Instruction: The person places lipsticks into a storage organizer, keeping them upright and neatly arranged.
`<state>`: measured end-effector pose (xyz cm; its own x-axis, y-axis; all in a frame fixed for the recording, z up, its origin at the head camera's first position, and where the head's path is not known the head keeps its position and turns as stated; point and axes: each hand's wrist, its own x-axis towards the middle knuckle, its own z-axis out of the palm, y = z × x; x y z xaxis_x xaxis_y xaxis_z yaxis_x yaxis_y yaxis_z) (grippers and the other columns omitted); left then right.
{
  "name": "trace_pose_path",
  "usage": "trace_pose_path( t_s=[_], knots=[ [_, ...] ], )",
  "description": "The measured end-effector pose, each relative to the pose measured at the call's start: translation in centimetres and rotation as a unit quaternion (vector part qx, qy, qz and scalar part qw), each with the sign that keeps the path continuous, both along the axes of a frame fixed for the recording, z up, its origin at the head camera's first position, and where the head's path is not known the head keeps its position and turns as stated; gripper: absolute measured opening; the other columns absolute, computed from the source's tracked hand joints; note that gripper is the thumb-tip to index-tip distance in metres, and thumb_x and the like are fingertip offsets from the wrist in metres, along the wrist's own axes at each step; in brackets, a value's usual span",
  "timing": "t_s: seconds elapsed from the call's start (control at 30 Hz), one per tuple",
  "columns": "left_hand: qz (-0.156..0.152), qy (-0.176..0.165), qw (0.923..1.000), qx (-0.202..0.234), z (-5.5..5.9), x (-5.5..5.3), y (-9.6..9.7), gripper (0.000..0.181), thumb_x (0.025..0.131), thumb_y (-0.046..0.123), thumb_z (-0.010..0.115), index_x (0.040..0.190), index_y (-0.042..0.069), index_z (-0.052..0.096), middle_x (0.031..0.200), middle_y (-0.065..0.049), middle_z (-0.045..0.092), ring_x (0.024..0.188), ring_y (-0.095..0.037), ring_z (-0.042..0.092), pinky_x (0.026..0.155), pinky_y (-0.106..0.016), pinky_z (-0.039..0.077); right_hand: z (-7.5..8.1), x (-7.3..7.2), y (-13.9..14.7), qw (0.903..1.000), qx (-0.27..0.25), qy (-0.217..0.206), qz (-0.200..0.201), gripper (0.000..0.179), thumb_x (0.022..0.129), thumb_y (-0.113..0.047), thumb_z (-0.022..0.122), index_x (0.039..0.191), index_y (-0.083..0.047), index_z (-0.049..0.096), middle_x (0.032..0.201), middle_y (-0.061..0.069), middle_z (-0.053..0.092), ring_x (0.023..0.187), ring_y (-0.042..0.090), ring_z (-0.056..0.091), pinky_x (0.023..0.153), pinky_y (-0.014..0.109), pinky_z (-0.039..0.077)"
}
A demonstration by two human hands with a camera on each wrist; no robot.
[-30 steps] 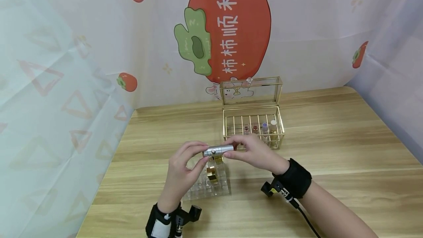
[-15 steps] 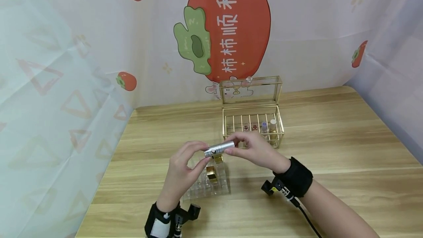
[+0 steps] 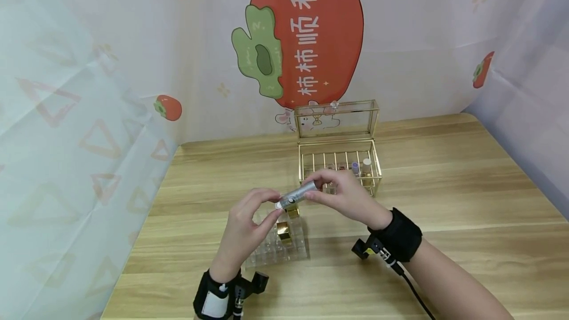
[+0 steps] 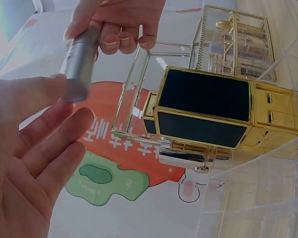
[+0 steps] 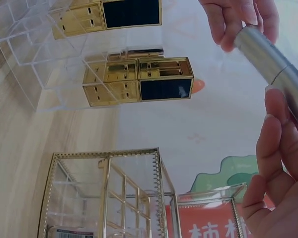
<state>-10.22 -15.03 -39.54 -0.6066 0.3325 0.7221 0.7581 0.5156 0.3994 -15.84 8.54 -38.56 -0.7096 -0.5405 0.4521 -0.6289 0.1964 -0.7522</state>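
A silver cylindrical lipstick tube [image 3: 297, 195] is held in the air between both hands, tilted with its right end higher. My left hand [image 3: 246, 223] pinches its lower left end with thumb and index finger; the other fingers spread loosely in the left wrist view. My right hand [image 3: 351, 199] grips the upper right end between thumb and fingers. A seam crosses the tube's body [image 5: 270, 64] in the right wrist view. Below the hands stands a clear acrylic lipstick holder [image 3: 262, 260], bearing gold-and-black lipsticks [image 4: 203, 99], partly hidden by the left hand in the head view.
Behind the right hand stands a gold-framed glass box [image 3: 375, 181] with its lid [image 3: 338, 122] raised. Several small tubes and bottles [image 3: 366, 167] stand in its right compartments. A wooden table [image 3: 444, 181] lies beneath, with a printed curtain [image 3: 413, 78] at the back.
My right hand has risen slightly, tilting the tube from nearly level to a clear slant. The left hand keeps its pinch at the lower end. The head view has shifted slightly.
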Motion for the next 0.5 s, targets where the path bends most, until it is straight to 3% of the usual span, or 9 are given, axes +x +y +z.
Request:
trace_pose_path(
  t_s=[0.23, 0.5],
  knots=[
    [-0.003, -0.026, 0.9995, -0.017, -0.4, 0.1, -0.4, 0.037, 0.071, 0.003, 0.079, 0.105, -0.001, 0.065, 0.09, -0.012, 0.069, 0.087, -0.019, 0.063, 0.077, -0.042, 0.058, 0.4, -0.7, 0.5, 0.9989, 0.016, 0.023, -0.039, 0.018, 0.083, -0.017, 0.073, 0.099, -0.008, 0.069, 0.074, -0.001, 0.065, 0.071, 0.012, 0.056, 0.062, 0.035, 0.05],
    [-0.008, -0.038, 0.9985, -0.039, -0.9, 0.3, -0.8, 0.033, 0.071, 0.004, 0.079, 0.102, 0.001, 0.068, 0.08, -0.006, 0.068, 0.078, -0.014, 0.062, 0.07, -0.039, 0.059, 0.1, -1.9, 1.2, 0.9952, 0.016, 0.055, -0.08, 0.02, 0.081, -0.017, 0.075, 0.098, -0.007, 0.069, 0.075, 0.0, 0.067, 0.07, 0.009, 0.057, 0.058, 0.034, 0.051]
  ],
)
